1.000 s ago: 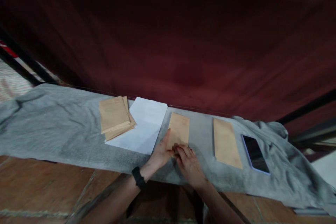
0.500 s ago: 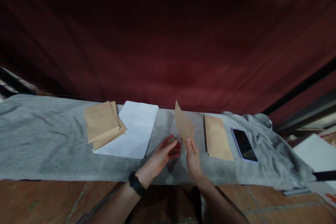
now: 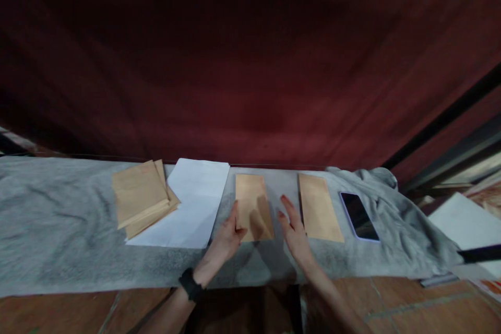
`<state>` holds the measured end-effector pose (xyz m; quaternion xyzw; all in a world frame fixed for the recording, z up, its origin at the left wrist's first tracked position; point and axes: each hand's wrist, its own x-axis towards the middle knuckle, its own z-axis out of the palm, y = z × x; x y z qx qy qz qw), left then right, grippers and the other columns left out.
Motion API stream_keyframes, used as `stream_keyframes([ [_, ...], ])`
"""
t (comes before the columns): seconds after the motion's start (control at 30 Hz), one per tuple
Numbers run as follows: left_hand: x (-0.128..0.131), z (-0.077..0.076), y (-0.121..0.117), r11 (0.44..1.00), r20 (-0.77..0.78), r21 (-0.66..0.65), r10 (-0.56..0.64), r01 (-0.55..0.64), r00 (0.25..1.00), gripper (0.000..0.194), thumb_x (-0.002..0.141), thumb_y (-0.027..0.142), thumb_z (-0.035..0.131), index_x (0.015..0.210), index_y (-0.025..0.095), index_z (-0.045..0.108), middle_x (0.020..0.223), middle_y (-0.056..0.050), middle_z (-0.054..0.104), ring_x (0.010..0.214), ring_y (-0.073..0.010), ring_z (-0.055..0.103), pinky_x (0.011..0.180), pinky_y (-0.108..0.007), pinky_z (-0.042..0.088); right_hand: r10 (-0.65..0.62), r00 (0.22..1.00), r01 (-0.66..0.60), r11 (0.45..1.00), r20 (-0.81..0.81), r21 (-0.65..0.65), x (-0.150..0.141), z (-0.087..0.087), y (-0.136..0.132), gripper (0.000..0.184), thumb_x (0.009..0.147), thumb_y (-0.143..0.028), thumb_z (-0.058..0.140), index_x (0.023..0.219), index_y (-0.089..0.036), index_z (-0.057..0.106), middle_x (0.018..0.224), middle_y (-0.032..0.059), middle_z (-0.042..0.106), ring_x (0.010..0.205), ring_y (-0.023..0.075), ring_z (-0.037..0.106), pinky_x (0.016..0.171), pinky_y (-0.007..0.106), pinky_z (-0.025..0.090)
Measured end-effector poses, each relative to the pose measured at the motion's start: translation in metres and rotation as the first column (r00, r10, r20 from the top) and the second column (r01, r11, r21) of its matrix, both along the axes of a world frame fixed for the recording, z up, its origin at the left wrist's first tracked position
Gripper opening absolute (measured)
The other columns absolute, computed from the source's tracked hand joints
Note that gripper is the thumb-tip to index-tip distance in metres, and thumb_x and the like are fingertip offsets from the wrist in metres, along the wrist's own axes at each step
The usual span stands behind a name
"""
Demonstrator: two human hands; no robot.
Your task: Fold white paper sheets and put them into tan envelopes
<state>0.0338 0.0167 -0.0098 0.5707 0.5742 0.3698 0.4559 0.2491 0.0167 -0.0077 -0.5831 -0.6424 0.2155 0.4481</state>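
Observation:
A brown paper envelope lies flat on the grey cloth straight in front of me. At its lower left edge is my left hand, fingers stretched along the side and thumb apart over the corner. My right hand is open with nothing in it, fingers spread, just right of that envelope. Beyond it, another brown envelope or stack of them rests on the cloth. On the left, several brown envelopes in a loose pile overlap a stack of white paper sheets.
A phone with a purple edge lies right of the envelopes. The grey cloth covers a long narrow surface, bunched up at its right end. Behind it rises a dark red wall or sheet. Tiled floor shows below.
The brown envelope that my right hand held up now lies flat on the cloth. My right hand has let go and moved slightly right; my left hand has moved to the envelope's left edge.

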Motion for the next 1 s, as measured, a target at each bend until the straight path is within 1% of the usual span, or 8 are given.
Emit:
stream_keyframes([
  [0.07,-0.003,-0.007,-0.003,0.999,-0.219,0.016,-0.025,0.029,0.975,0.090,0.079,0.018,0.060,0.160,0.018,0.020,0.100,-0.009,0.076,0.085,-0.0273,0.073,0.080,-0.040,0.057,0.177,0.966,-0.175,0.984,0.188,-0.028,-0.008,-0.007,-0.004,0.046,0.106,-0.037,0.029,0.147,-0.027,0.050,0.149,0.0073,0.056,0.138,0.0219,0.051,0.115,0.048,0.044],
  [0.17,-0.006,-0.004,-0.006,0.992,-0.516,0.088,-0.032,0.090,0.856,0.071,0.083,0.016,0.056,0.152,0.017,0.039,0.128,-0.015,0.068,0.113,-0.0289,0.067,0.096,-0.041,0.053,0.299,0.803,-0.320,0.946,0.515,-0.052,-0.027,-0.016,-0.019,0.051,0.105,-0.035,0.039,0.154,-0.021,0.039,0.159,0.0086,0.042,0.147,0.0235,0.039,0.122,0.050,0.033],
  [0.3,0.001,0.012,0.005,0.963,-0.734,0.219,0.058,0.155,0.676,0.043,0.098,0.028,0.042,0.136,0.017,0.058,0.127,-0.016,0.067,0.120,-0.0293,0.063,0.102,-0.044,0.050,0.275,0.739,-0.321,0.946,0.615,-0.038,-0.042,-0.026,-0.033,0.059,0.102,-0.038,0.048,0.156,-0.017,0.035,0.160,0.0126,0.039,0.147,0.0260,0.038,0.122,0.048,0.032],
  [0.4,0.016,0.014,0.024,0.895,-0.757,0.317,0.040,0.313,0.653,0.045,0.100,0.032,0.041,0.141,0.017,0.054,0.148,-0.015,0.054,0.140,-0.0293,0.046,0.115,-0.048,0.038,0.247,0.747,-0.320,0.947,0.617,0.009,-0.043,-0.035,-0.032,0.056,0.101,-0.038,0.051,0.152,-0.015,0.043,0.153,0.0149,0.049,0.144,0.0281,0.044,0.120,0.050,0.036],
  [0.53,0.034,-0.001,0.051,0.829,-0.790,0.267,-0.104,0.491,0.604,0.051,0.102,0.036,0.040,0.149,0.017,0.045,0.159,-0.011,0.042,0.149,-0.0243,0.034,0.122,-0.047,0.027,0.216,0.758,-0.303,0.952,0.615,0.038,-0.043,-0.046,-0.029,0.050,0.099,-0.042,0.052,0.140,-0.014,0.058,0.141,0.0175,0.061,0.138,0.0303,0.051,0.118,0.052,0.038],
  [0.73,0.042,-0.017,0.088,0.845,-0.835,0.274,-0.028,0.459,0.550,0.052,0.103,0.035,0.035,0.153,0.020,0.040,0.162,-0.006,0.037,0.151,-0.0223,0.029,0.125,-0.048,0.020,0.234,0.710,-0.320,0.947,0.665,0.008,-0.041,-0.047,-0.032,0.060,0.099,-0.048,0.051,0.146,-0.010,0.050,0.150,0.0156,0.053,0.142,0.0295,0.046,0.122,0.047,0.033],
  [0.87,0.046,-0.022,0.106,0.867,-0.829,0.318,0.058,0.384,0.557,0.051,0.103,0.037,0.035,0.152,0.023,0.042,0.162,-0.003,0.038,0.152,-0.0233,0.028,0.125,-0.048,0.020,0.245,0.728,-0.330,0.944,0.641,0.014,-0.040,-0.039,-0.033,0.069,0.098,-0.050,0.053,0.155,-0.013,0.037,0.155,0.0134,0.047,0.144,0.0282,0.042,0.123,0.046,0.033],
  [1.0,0.049,-0.022,0.111,0.869,-0.821,0.344,0.094,0.356,0.564,0.051,0.103,0.037,0.035,0.151,0.024,0.044,0.160,-0.001,0.041,0.151,-0.0252,0.029,0.125,-0.049,0.019,0.314,0.757,-0.384,0.924,0.573,0.001,-0.032,-0.028,-0.026,0.061,0.099,-0.043,0.052,0.152,-0.013,0.042,0.151,0.0144,0.052,0.143,0.0282,0.045,0.120,0.048,0.039],
])
